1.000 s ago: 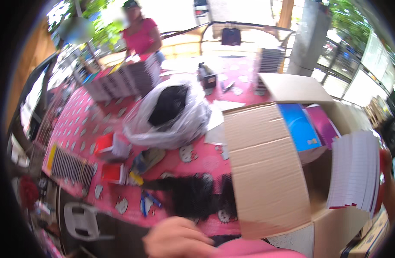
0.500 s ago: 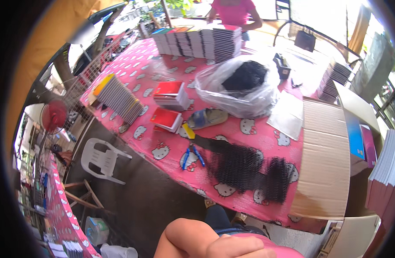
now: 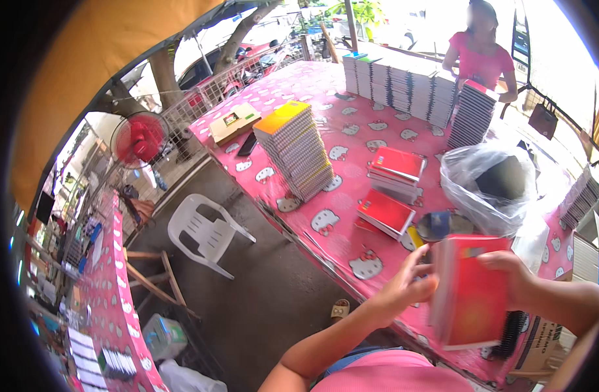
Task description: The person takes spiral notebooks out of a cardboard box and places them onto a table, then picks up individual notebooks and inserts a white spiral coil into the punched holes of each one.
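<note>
Head view: at 4 o'clock, the right hand (image 3: 512,269) grips a red notebook stack (image 3: 474,297) at its 2 o'clock side; the left hand (image 3: 410,286), fingers parted, meets its 10 o'clock edge, contact unclear. Beyond, toward 11 o'clock, red notebook piles (image 3: 385,212) sit on pink tablecloth (image 3: 355,178).

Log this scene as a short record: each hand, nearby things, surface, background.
Right hand: grips a bundle of red notebooks, thumb on the front cover
Left hand: fingers at the bundle's left edge; contact too blurred to confirm
Nearby: two low red stacks, clear plastic bag
Surface: pink patterned tablecloth
Background: person in pink top behind a notebook row
Floor: white plastic chair
</note>
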Demonstrator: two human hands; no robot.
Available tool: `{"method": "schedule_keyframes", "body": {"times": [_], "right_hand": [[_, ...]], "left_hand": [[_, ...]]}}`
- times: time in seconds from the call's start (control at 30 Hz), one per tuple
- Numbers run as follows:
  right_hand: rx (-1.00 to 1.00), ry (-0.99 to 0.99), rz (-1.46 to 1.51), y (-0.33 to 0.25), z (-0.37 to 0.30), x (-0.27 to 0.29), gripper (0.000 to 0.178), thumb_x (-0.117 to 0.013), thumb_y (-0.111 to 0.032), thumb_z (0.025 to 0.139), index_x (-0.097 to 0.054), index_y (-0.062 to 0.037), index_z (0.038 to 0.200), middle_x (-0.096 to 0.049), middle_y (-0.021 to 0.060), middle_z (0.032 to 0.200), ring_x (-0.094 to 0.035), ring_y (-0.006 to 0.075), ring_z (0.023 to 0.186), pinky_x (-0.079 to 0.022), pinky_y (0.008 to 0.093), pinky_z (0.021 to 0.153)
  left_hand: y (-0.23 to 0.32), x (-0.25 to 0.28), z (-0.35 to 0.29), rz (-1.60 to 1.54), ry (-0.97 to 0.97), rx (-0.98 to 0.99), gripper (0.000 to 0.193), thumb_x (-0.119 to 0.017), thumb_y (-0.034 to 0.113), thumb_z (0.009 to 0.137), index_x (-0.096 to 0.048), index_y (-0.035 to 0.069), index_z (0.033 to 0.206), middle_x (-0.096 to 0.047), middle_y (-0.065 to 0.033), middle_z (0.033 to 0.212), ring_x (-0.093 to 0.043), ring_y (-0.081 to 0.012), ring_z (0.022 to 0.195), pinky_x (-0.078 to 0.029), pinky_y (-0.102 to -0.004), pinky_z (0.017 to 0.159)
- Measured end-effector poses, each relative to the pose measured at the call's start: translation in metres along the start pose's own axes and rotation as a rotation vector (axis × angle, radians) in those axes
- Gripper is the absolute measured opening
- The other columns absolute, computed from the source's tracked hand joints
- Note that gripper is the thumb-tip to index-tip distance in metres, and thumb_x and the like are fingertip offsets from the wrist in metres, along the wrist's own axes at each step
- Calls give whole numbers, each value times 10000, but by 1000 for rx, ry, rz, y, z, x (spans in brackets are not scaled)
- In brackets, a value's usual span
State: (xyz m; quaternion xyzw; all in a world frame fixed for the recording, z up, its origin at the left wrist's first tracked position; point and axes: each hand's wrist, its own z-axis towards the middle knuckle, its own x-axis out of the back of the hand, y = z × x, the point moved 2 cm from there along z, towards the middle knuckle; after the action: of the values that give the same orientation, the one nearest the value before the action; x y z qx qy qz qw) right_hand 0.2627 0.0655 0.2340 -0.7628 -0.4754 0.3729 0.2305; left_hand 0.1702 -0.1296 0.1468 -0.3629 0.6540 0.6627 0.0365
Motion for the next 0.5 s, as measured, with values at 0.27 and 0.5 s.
{"method": "schedule_keyframes", "body": {"times": [0.27,0.5], "right_hand": [[-41,-108,250,68,205,-99,425,-636,-305,888,-577,-25,1202,-645,125,1153,-628,251,1052,-478,411,943],[187,331,-190,115,241,-81,533,-673,-402,895,-547,25,1187,-641,128,1109,-588,171,1062,-477,311,902]], "left_hand": [[10,171,-23,-243,280,245,1104,-738,217,787,86,98,1513,-383,-176,1408,-464,-253,1267,-422,-433,1019],[-3,223,-2,-110,375,209,1250,-847,139,680,103,41,1486,-388,-203,1381,-480,-254,1232,-409,-430,1035]]}}
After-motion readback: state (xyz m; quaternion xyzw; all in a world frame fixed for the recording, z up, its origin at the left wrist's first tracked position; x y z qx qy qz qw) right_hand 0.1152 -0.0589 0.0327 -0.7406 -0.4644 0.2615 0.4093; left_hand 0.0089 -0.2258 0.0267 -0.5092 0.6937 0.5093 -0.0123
